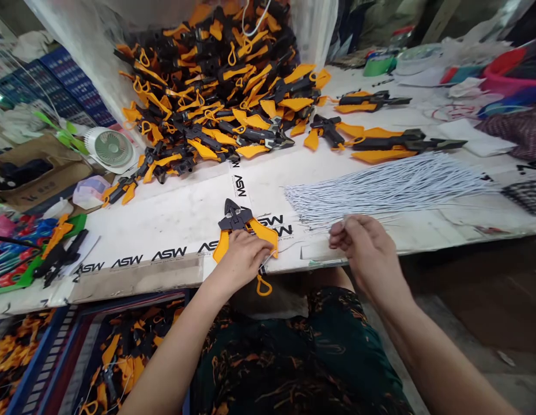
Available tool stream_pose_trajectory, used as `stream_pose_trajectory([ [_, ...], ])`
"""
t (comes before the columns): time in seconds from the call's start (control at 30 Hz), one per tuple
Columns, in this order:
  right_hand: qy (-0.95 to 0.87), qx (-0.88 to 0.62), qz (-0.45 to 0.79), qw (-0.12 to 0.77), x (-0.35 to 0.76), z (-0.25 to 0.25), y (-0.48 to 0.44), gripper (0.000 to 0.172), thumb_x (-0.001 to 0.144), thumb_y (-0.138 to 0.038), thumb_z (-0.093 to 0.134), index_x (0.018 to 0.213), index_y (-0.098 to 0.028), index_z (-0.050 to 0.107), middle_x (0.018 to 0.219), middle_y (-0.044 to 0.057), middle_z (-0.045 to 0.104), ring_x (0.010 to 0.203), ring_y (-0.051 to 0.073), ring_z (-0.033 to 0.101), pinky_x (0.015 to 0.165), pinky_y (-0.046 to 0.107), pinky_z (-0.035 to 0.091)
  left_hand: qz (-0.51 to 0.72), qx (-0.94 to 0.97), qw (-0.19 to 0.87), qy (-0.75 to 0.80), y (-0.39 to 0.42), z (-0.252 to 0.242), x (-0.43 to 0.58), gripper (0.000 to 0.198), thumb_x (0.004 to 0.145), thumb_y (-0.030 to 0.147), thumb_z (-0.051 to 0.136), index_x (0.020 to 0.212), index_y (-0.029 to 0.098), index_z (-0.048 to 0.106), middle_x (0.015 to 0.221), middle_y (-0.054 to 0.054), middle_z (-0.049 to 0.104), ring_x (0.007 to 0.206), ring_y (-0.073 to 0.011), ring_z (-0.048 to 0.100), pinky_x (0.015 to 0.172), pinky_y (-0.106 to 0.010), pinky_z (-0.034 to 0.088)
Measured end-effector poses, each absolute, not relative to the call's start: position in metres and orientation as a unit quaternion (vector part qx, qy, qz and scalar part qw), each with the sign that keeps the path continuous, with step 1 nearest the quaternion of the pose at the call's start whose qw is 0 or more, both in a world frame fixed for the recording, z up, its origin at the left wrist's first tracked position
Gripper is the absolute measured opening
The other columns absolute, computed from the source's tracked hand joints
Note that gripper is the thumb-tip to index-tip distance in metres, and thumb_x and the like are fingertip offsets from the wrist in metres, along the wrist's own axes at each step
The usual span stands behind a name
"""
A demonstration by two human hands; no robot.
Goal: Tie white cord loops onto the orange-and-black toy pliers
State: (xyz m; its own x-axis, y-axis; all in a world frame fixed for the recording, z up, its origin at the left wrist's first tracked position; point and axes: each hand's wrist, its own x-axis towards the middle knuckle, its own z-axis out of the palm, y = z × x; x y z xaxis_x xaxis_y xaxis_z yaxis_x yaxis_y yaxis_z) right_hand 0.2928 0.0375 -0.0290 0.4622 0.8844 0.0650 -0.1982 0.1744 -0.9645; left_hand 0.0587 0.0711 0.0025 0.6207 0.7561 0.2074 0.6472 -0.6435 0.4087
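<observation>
A black-and-orange plastic toy with winged sides and a pointed black tip [234,214] lies at the table's front edge. My left hand [244,253] is closed over its middle, covering much of the body. An orange loop [264,286] hangs from the toy over the edge, and a thin pale strand shows by the left fingers. To the right, my right hand [365,245] is raised with thumb and fingers pinched; whatever is between them is too small to make out. Just beyond it lies a spread bundle of thin white wires [380,193].
A big heap of similar toys [216,86] fills the back, with several more at the back right [389,144]. A small fan [110,148] and a pile of colourful parts [12,253] are on the left. Crates of parts [121,346] stand below the table edge.
</observation>
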Motion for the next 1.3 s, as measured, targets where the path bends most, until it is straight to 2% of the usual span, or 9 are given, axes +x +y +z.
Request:
stream_pose_trajectory([
  [0.17, -0.585, -0.487, 0.406, 0.505, 0.253, -0.009, 0.017, 0.027, 0.092, -0.045, 0.058, 0.099, -0.02, 0.061, 0.075, 0.003, 0.068, 0.065, 0.018, 0.065, 0.064, 0.031, 0.056, 0.268, 0.884, 0.03, 0.382, 0.045, 0.02, 0.053, 0.029, 0.099, 0.026, 0.049, 0.126, 0.023, 0.061, 0.122, -0.009, 0.067, 0.111, -0.0223, 0.056, 0.106, -0.043, 0.031],
  [0.23, -0.644, -0.463, 0.392, 0.466, 0.24, -0.006, 0.009, 0.021, 0.096, -0.04, 0.052, 0.098, -0.021, 0.062, 0.078, 0.003, 0.07, 0.068, 0.018, 0.068, 0.067, 0.031, 0.056, 0.233, 0.892, -0.005, 0.387, 0.034, 0.026, 0.049, 0.025, 0.1, 0.027, 0.048, 0.12, 0.025, 0.063, 0.116, -0.007, 0.07, 0.106, -0.0217, 0.057, 0.109, -0.045, 0.026],
  [0.33, -0.691, -0.443, 0.358, 0.445, 0.228, -0.005, 0.0, 0.017, 0.099, -0.033, 0.049, 0.1, -0.022, 0.062, 0.08, 0.002, 0.071, 0.07, 0.018, 0.069, 0.067, 0.03, 0.056, 0.178, 0.891, 0.015, 0.417, 0.022, 0.028, 0.042, 0.024, 0.101, 0.028, 0.045, 0.099, 0.023, 0.068, 0.092, -0.005, 0.071, 0.092, -0.0212, 0.057, 0.1, -0.043, 0.031],
  [0.43, -0.725, -0.423, 0.327, 0.436, 0.225, -0.009, -0.003, 0.015, 0.099, -0.029, 0.049, 0.098, -0.023, 0.062, 0.084, 0.003, 0.072, 0.074, 0.019, 0.069, 0.068, 0.029, 0.056, 0.2, 0.848, 0.148, 0.467, 0.012, 0.024, 0.035, 0.03, 0.101, 0.033, 0.043, 0.085, 0.021, 0.065, 0.083, -0.005, 0.068, 0.084, -0.0209, 0.057, 0.088, -0.04, 0.038],
  [0.6, -0.741, -0.406, 0.275, 0.459, 0.22, -0.013, -0.007, 0.015, 0.099, -0.028, 0.05, 0.095, -0.024, 0.063, 0.088, 0.004, 0.072, 0.079, 0.02, 0.068, 0.074, 0.032, 0.055, 0.347, 0.577, 0.55, 0.494, -0.006, 0.009, 0.036, 0.04, 0.089, 0.056, 0.056, 0.079, 0.018, 0.065, 0.07, -0.003, 0.065, 0.066, -0.0152, 0.055, 0.065, -0.029, 0.044],
  [0.7, -0.7, -0.425, 0.297, 0.491, 0.21, -0.014, -0.013, 0.016, 0.098, -0.032, 0.053, 0.095, -0.022, 0.064, 0.085, 0.004, 0.071, 0.075, 0.019, 0.067, 0.07, 0.03, 0.055, 0.437, 0.466, 0.609, 0.469, -0.014, -0.001, 0.044, 0.041, 0.08, 0.058, 0.068, 0.087, 0.017, 0.07, 0.075, -0.004, 0.068, 0.067, -0.0139, 0.056, 0.065, -0.029, 0.046],
  [0.83, -0.597, -0.447, 0.427, 0.51, 0.201, -0.015, -0.018, 0.024, 0.094, -0.042, 0.06, 0.09, -0.02, 0.066, 0.073, 0.002, 0.068, 0.062, 0.016, 0.063, 0.059, 0.027, 0.053, 0.493, 0.52, 0.5, 0.487, -0.02, -0.008, 0.049, 0.027, 0.087, 0.044, 0.065, 0.089, 0.019, 0.073, 0.081, -0.004, 0.072, 0.075, -0.0158, 0.062, 0.073, -0.031, 0.05],
  [1.07, -0.505, -0.425, 0.623, 0.419, 0.211, -0.026, -0.006, 0.046, 0.077, -0.06, 0.072, 0.091, -0.017, 0.069, 0.069, 0.001, 0.063, 0.053, 0.011, 0.051, 0.049, 0.023, 0.044, 0.349, 0.835, 0.012, 0.426, -0.016, -0.004, 0.03, 0.016, 0.093, 0.02, 0.06, 0.102, 0.023, 0.073, 0.091, -0.003, 0.078, 0.079, -0.0189, 0.062, 0.073, -0.035, 0.043],
  [1.3, -0.411, -0.432, 0.682, 0.423, 0.203, -0.023, -0.007, 0.041, 0.071, -0.054, 0.078, 0.078, -0.016, 0.065, 0.066, 0.0, 0.059, 0.05, 0.008, 0.04, 0.045, 0.02, 0.031, 0.368, 0.861, -0.094, 0.339, -0.008, -0.006, 0.027, 0.014, 0.089, 0.013, 0.066, 0.099, 0.022, 0.069, 0.089, 0.0, 0.078, 0.079, -0.0166, 0.064, 0.075, -0.032, 0.042],
])
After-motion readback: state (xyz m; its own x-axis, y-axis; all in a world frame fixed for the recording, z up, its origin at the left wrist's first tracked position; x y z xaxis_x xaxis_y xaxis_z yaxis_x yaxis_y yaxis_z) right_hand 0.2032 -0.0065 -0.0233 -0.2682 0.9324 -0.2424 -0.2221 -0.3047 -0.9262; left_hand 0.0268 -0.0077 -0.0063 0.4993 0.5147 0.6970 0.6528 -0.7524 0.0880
